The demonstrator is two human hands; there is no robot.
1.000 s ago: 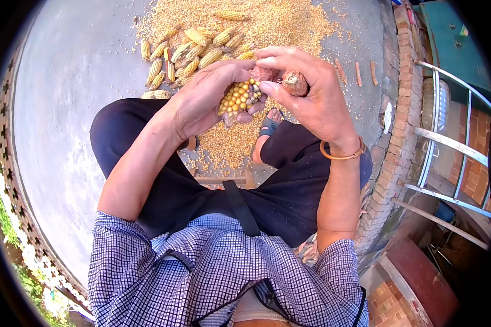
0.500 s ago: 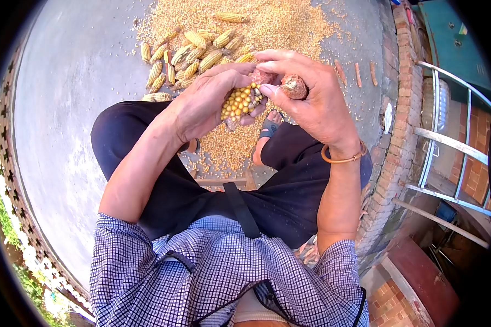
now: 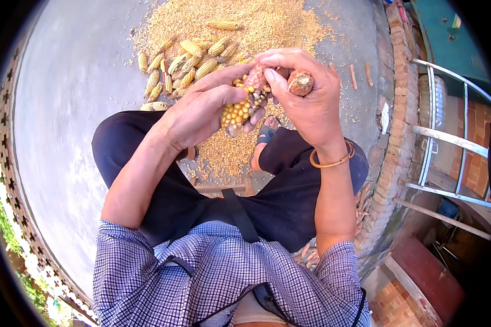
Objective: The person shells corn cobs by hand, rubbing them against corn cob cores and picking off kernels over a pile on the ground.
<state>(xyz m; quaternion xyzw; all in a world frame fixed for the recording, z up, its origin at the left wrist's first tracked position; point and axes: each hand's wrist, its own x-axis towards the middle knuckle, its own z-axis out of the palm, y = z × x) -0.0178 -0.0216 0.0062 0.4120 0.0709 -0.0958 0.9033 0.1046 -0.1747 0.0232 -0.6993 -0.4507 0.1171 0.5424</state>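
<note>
My left hand [image 3: 202, 111] is wrapped round a partly shelled corn cob [image 3: 237, 111], with yellow kernels on its lower part and bare pinkish core at its upper end. A bare reddish cob [image 3: 300, 83] is gripped in my right hand [image 3: 311, 103], its round end poking out between thumb and fingers. My right thumb touches the bare part of the left-hand cob. Beyond my hands, several unshelled corn cobs [image 3: 191, 47] lie on a wide spread of loose kernels [image 3: 273, 27]. More kernels [image 3: 221, 155] lie between my feet.
Several bare cobs [image 3: 353, 77] lie on the concrete floor [image 3: 65, 109] to the right. A low brick edging [image 3: 401, 109] runs along the right side, beside a metal ladder-like frame [image 3: 453, 139]. More bare cobs [image 3: 310, 256] lie by my right thigh.
The bare pinkish area on the left-hand cob shows more. My left thumb has shifted down onto the kernels. The whole view has shifted slightly.
</note>
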